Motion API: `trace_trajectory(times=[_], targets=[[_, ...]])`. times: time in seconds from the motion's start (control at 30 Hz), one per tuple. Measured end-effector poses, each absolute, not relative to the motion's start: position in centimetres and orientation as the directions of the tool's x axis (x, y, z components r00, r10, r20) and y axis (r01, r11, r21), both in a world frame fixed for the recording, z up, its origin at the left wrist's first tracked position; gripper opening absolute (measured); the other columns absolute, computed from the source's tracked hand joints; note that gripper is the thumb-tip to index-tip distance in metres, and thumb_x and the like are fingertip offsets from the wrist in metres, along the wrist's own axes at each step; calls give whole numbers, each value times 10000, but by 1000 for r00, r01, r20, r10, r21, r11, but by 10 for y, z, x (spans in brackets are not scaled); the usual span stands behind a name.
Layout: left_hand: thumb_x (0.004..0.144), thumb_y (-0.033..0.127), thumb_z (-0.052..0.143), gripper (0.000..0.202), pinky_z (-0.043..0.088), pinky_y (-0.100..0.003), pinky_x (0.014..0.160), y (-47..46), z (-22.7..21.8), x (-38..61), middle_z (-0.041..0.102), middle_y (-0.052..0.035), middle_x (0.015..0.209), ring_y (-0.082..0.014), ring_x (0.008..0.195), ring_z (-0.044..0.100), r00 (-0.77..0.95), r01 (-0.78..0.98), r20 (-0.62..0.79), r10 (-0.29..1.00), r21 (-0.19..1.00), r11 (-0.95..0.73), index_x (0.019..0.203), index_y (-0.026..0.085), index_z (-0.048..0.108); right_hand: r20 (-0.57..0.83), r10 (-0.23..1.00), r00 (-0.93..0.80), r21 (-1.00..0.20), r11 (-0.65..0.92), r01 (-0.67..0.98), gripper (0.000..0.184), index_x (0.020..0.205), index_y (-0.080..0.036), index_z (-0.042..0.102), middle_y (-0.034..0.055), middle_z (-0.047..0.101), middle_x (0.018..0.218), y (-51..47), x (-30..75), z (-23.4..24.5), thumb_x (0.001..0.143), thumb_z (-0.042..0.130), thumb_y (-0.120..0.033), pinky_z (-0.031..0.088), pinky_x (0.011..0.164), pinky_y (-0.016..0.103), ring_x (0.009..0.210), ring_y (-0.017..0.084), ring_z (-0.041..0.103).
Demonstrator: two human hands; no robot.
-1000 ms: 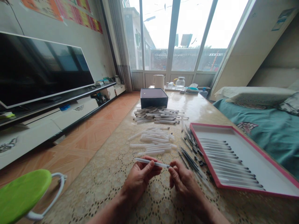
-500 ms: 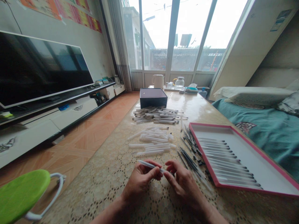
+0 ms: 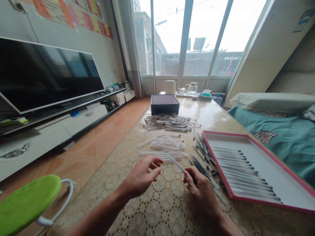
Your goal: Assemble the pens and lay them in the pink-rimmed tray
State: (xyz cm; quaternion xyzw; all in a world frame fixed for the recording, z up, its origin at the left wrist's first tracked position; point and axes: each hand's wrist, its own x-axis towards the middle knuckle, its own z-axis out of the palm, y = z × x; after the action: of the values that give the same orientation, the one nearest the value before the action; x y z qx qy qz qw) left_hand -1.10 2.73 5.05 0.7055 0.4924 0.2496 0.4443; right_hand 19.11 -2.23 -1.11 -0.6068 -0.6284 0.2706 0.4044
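My right hand (image 3: 199, 185) pinches one end of a slim whitish pen (image 3: 176, 163), whose tip slants up and left over the table. My left hand (image 3: 144, 173) is apart from the pen, thumb and fingers spread with nothing between them. It is nearest to a pile of clear plastic pen barrels (image 3: 167, 146). Right of the pile lie thin black parts (image 3: 200, 167) and small black caps (image 3: 213, 172). A shallow pink-rimmed box lid (image 3: 227, 190) holds a row of pens with dark ends (image 3: 248, 173).
Farther back, a heap of dark-ended pens (image 3: 169, 123) lies before a dark box (image 3: 164, 108). A jug (image 3: 169, 88), a glass pot (image 3: 192, 89) and tissues (image 3: 205, 95) stand at the far end. A green stool (image 3: 31, 200) is at left, teal-covered seating (image 3: 273, 137) at right.
My left hand has let go of the pen and moved left and up, its fingers opening. The pen has shifted right, held in my right hand alone. The view has turned slightly left.
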Motion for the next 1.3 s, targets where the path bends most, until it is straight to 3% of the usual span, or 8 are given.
trace_trajectory(times=[0.07, 0.13, 0.33, 0.57, 0.77, 1.03, 1.13, 1.3], targets=[[797, 185, 476, 248, 494, -271, 708, 58, 48, -15, 636, -75, 921, -164, 817, 612, 291, 748, 118, 950, 591, -302, 1020, 157, 582, 175, 982, 76, -836, 107, 538, 278, 823, -190, 538, -5, 568, 643, -22, 191, -12, 892, 378, -407, 380, 515, 215, 554, 134, 525], [773, 133, 486, 265, 459, -301, 788, 90, 38, -16, 631, -108, 969, -188, 876, 600, 221, 823, 162, 962, 497, -273, 1020, 128, 584, 175, 981, 78, -836, 106, 539, 278, 821, -190, 533, -6, 564, 639, -22, 191, -12, 891, 378, -410, 382, 517, 215, 556, 135, 529], [716, 129, 544, 235, 434, -324, 792, 142, 8, -7, 648, -138, 931, -238, 890, 601, 189, 902, 179, 965, 357, -243, 937, 116, 621, 182, 981, 71, -832, 116, 543, 270, 810, -189, 526, -6, 561, 649, -22, 190, -11, 891, 377, -400, 395, 552, 218, 590, 138, 548], [737, 136, 516, 176, 439, -297, 727, 145, 3, -3, 664, -103, 839, -217, 812, 617, 170, 920, 176, 970, 324, -220, 867, 143, 635, 195, 978, 80, -828, 120, 548, 252, 790, -191, 531, -8, 567, 639, -21, 190, -10, 885, 389, -376, 387, 537, 213, 578, 133, 535], [670, 110, 584, 155, 438, -283, 722, 137, 5, -11, 667, -89, 815, -213, 801, 613, 167, 897, 167, 972, 383, -220, 797, 153, 661, 186, 978, 99, -853, 110, 511, 235, 826, -192, 520, -12, 570, 629, -23, 191, -10, 883, 396, -383, 384, 515, 210, 553, 127, 522], [797, 220, 462, 207, 462, -245, 670, 80, 22, -20, 659, -49, 850, -151, 752, 615, 175, 735, 204, 963, 624, -266, 886, 169, 642, 199, 978, 67, -812, 126, 570, 176, 885, -195, 486, -29, 534, 596, -27, 193, 0, 881, 369, -326, 340, 477, 215, 490, 120, 474], [735, 240, 574, 207, 438, -240, 580, 49, 18, -13, 619, -17, 671, -139, 628, 571, 188, 288, 11, 982, 955, -66, 903, 140, 643, 237, 969, 69, -737, 133, 663, 156, 831, -204, 487, -47, 464, 542, -31, 195, 4, 868, 376, -307, 309, 475, 223, 470, 121, 442], [647, 277, 707, 242, 361, -181, 517, 19, 10, -1, 576, 17, 635, -69, 546, 477, 187, -142, -178, 966, 968, 206, 841, 143, 650, 309, 951, 8, -634, 200, 747, 196, 793, -205, 551, -44, 463, 516, -36, 196, 7, 859, 430, -344, 308, 494, 225, 462, 113, 447]])
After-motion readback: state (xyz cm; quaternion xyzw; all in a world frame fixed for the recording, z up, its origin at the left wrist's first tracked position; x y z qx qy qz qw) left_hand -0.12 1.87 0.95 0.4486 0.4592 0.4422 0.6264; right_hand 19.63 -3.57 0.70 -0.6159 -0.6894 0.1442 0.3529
